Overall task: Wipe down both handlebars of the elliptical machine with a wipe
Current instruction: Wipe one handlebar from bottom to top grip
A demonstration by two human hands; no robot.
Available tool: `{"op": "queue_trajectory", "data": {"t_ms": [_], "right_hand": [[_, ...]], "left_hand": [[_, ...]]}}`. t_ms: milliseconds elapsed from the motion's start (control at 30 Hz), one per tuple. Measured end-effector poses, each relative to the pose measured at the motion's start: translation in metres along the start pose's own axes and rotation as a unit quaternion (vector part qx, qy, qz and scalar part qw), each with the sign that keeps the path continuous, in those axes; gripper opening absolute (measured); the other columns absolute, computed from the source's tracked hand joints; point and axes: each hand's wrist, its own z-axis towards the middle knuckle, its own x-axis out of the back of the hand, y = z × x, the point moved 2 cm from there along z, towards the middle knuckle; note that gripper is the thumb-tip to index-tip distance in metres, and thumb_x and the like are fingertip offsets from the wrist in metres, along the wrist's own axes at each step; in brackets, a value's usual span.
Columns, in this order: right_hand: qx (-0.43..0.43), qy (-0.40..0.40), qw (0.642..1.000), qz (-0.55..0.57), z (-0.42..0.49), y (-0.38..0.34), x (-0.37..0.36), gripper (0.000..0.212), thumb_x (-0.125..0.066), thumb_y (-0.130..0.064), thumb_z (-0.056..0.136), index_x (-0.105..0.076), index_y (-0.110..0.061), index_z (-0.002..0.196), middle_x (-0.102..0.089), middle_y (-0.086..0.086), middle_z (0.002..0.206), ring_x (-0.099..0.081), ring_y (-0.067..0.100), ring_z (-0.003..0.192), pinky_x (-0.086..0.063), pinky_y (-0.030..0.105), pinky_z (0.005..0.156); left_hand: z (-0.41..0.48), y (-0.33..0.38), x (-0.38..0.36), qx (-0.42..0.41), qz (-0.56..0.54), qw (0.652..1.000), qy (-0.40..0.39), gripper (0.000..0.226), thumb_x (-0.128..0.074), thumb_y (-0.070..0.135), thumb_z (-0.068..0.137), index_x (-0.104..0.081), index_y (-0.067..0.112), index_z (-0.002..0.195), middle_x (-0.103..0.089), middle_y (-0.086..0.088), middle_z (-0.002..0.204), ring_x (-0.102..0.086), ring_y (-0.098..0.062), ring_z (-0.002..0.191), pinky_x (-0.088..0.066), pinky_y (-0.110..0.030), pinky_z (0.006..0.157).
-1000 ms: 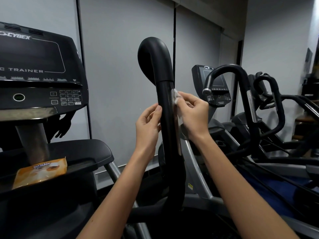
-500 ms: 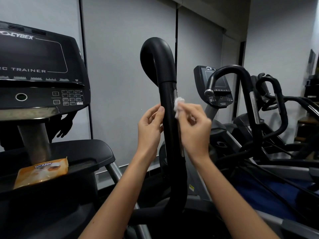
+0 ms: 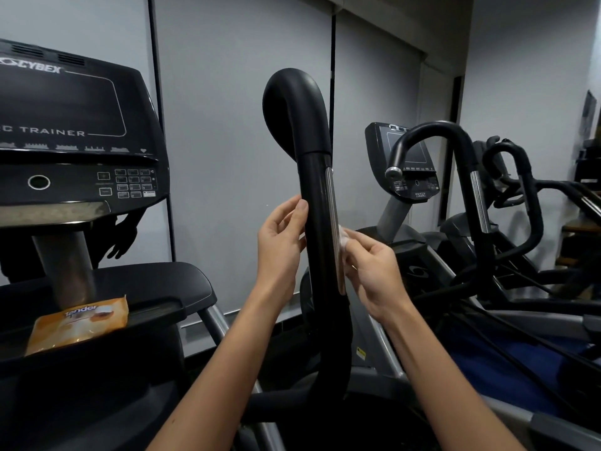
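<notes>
A tall black handlebar point(image 3: 313, 203) with a hooked top and a silver strip down its right side stands in the middle of the head view. My right hand point(image 3: 370, 268) pinches a small white wipe point(image 3: 343, 236) against that strip, about halfway down it. My left hand point(image 3: 281, 242) rests against the bar's left side with the fingers nearly straight, the fingertips touching the black tube. The other handlebar of this machine is out of view.
The Cybex console point(image 3: 71, 138) fills the left. An orange wipe packet point(image 3: 78, 323) lies in the black tray point(image 3: 182, 288) under it. More elliptical machines point(image 3: 455, 190) with curved bars stand close on the right. A grey wall is behind.
My right hand has slid the wipe down the silver strip from near its top to about its middle. My left hand has stayed at the bar's left side.
</notes>
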Motion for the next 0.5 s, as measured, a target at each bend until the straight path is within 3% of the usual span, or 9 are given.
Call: {"op": "queue_trajectory", "data": {"t_ms": [67,167,267,400,467,500], "right_hand": [[0.037,0.029,0.999,0.019,-0.008,-0.005,-0.005,0.028,-0.054,0.001,0.089,-0.074,-0.016,0.082,-0.068,0.005,0.077,-0.061,0.011,0.067,-0.050,0.017,0.059],[0.085,0.054,0.994,0.039,0.000,-0.027,-0.024,0.023,-0.054,0.002,0.089,-0.069,-0.014,0.090,-0.071,0.003,0.082,-0.067,0.011,0.077,-0.056,0.025,0.076],[0.199,0.087,0.975,-0.056,0.009,-0.042,-0.037,0.019,-0.057,-0.002,0.089,-0.069,-0.013,0.098,-0.066,0.001,0.094,-0.064,0.005,0.081,-0.052,0.019,0.078],[0.423,0.105,0.855,-0.279,-0.018,-0.020,-0.030,0.024,-0.057,-0.002,0.088,-0.069,-0.009,0.106,-0.058,-0.004,0.100,-0.057,0.014,0.093,-0.045,0.019,0.086],[0.469,0.095,0.810,-0.338,-0.033,0.000,-0.020,0.023,-0.056,-0.006,0.087,-0.070,-0.008,0.106,-0.058,-0.002,0.103,-0.054,0.018,0.093,-0.043,0.018,0.087],[0.475,0.090,0.804,-0.348,-0.037,0.007,-0.016,0.024,-0.056,-0.008,0.087,-0.070,-0.008,0.106,-0.059,-0.001,0.105,-0.054,0.018,0.093,-0.042,0.017,0.088]], "left_hand": [[0.001,0.000,-0.001,0.000,-0.003,1.000,0.001,0.031,-0.053,0.022,0.094,-0.061,0.006,0.119,-0.069,-0.005,0.100,-0.065,-0.013,0.089,-0.052,-0.022,0.072],[0.000,0.000,-0.002,0.002,-0.016,1.000,0.002,0.028,-0.053,0.020,0.094,-0.061,0.007,0.118,-0.069,-0.005,0.102,-0.065,-0.013,0.089,-0.052,-0.022,0.072],[0.000,0.001,-0.001,0.001,-0.011,1.000,-0.005,0.029,-0.052,0.020,0.094,-0.060,0.007,0.119,-0.069,-0.007,0.105,-0.066,-0.013,0.090,-0.052,-0.023,0.074],[0.000,0.002,-0.001,0.011,-0.022,1.000,0.001,0.031,-0.053,0.020,0.094,-0.058,0.005,0.120,-0.068,-0.004,0.099,-0.064,-0.012,0.084,-0.052,-0.021,0.070],[0.000,0.001,-0.001,0.014,-0.022,1.000,0.006,0.032,-0.053,0.020,0.093,-0.058,0.005,0.121,-0.067,-0.006,0.103,-0.064,-0.015,0.087,-0.053,-0.022,0.072],[0.000,0.001,0.000,0.014,-0.020,1.000,0.006,0.033,-0.053,0.021,0.093,-0.057,0.005,0.122,-0.066,-0.008,0.105,-0.063,-0.016,0.089,-0.053,-0.023,0.073]]}}
